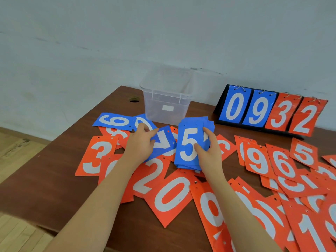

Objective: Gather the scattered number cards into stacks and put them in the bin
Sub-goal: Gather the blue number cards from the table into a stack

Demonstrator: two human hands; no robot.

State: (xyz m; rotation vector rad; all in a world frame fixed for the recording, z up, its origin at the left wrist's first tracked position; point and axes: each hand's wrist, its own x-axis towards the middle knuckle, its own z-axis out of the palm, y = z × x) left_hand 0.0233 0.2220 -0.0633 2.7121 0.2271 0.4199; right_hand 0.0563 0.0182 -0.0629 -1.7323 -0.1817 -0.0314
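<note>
left hand (141,142) pinching, right hand (209,151) gripping

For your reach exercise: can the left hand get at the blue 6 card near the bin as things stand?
Probably yes: the blue 6 card lies face-up just beyond the left hand, with nothing between them.

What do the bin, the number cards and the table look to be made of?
Bin: clear, slightly frosted plastic; the wall shows through it.
Number cards: thin sheets, probably plastic or laminated card, with a slight sheen and punched holes.
Table: dark brown wood or wood-look laminate; which one is unclear.
</note>
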